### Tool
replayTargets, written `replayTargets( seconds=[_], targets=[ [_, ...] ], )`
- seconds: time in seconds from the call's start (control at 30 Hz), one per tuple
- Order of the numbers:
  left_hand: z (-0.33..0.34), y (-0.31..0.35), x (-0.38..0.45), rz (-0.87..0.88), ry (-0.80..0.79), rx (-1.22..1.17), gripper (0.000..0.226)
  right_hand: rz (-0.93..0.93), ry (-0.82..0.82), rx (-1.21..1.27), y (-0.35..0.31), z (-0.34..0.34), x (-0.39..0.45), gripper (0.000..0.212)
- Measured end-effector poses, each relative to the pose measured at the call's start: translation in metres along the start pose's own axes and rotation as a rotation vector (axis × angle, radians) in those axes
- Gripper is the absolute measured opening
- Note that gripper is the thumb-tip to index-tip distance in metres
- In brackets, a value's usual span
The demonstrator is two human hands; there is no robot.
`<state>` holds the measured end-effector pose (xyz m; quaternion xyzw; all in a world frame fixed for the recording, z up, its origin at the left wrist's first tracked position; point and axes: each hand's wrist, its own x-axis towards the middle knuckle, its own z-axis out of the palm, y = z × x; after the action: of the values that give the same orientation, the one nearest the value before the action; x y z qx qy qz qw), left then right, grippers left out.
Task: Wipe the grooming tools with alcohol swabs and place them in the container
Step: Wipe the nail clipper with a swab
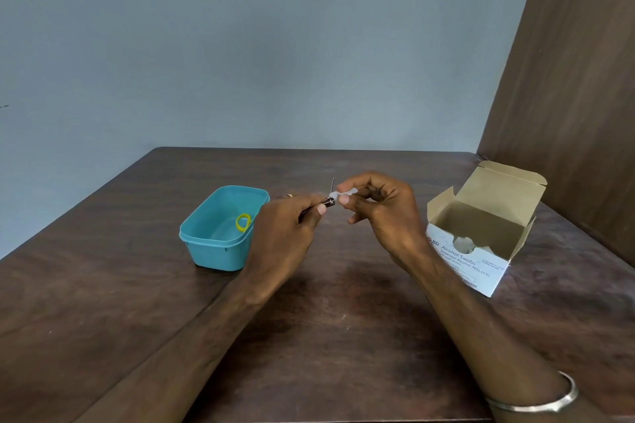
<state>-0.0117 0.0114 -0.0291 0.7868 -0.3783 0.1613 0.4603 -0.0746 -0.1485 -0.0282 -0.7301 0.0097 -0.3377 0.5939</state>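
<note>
the grooming tool [328, 201] sits in the air above the middle of the desk [343, 302], between your two hands. it is a small dark-handled piece with a thin curved metal tip rising from its far end; what kind of tool it is you cannot tell at this size. your left hand [292, 230] grips the handle with curled fingers, the thumb laid along it, so only the short end near the tip shows. your right hand [381, 213] pinches a white alcohol swab [340, 197] between thumb and forefinger, and the swab touches the tool just where the metal meets the handle; the other fingers of that hand are curled loosely below.

to the left of your left hand, just beside it, the teal container [206, 244] stands open on the desk, with a yellow ring [243, 222] lying inside it near its right wall. well to the right of your right hand stands the alcohol swabs box [481, 271], white with blue print, its brown cardboard flaps open and a round hole cut in its front.

a metal bangle [549, 402] circles your right forearm near the lower edge. behind the desk is a pale blue-grey wall [240, 45], and a dark wood panel [584, 79] rises on the right.
</note>
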Motion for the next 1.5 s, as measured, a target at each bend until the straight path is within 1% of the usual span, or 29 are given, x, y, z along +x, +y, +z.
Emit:
replayTargets(
  seconds=[0.23,0.43,0.63,0.77,1.07,1.2,1.37,1.5],
  targets=[
    [-0.0006,-0.0013,-0.0003,-0.022,-0.025,-0.025,0.015,-0.011,-0.013,-0.04,0.0048,-0.0007,0.0008,0.022],
    [-0.0023,-0.0029,-0.0004,-0.09,-0.019,-0.118,0.014,-0.003,-0.012,-0.049,0.0043,-0.0005,0.0004,0.019],
    [-0.0031,-0.0014,-0.0005,-0.128,-0.037,-0.218,0.023,0.04,0.0,-0.002,0.0041,0.0001,0.0,0.018],
    [-0.0032,0.0001,0.0008,-0.172,-0.03,-0.288,0.02,0.084,-0.022,0.048,0.0051,0.0009,-0.0013,0.013],
    [-0.004,-0.0016,0.0018,-0.234,-0.045,-0.403,0.01,0.113,-0.08,0.03,0.0055,0.0023,-0.0031,0.006],
    [-0.0045,-0.0019,0.0005,-0.233,-0.02,-0.413,0.013,0.141,-0.086,0.002,0.0066,0.0024,-0.0024,0.006],
    [-0.0049,-0.0013,0.0001,-0.249,-0.045,-0.481,0.018,0.156,-0.04,0.079,0.0062,0.0029,-0.0023,0.006],
    [-0.0037,-0.0021,0.0017,-0.263,-0.047,-0.482,0.024,0.167,-0.06,0.071,0.0042,0.0043,-0.0027,0.009]
  ],
)
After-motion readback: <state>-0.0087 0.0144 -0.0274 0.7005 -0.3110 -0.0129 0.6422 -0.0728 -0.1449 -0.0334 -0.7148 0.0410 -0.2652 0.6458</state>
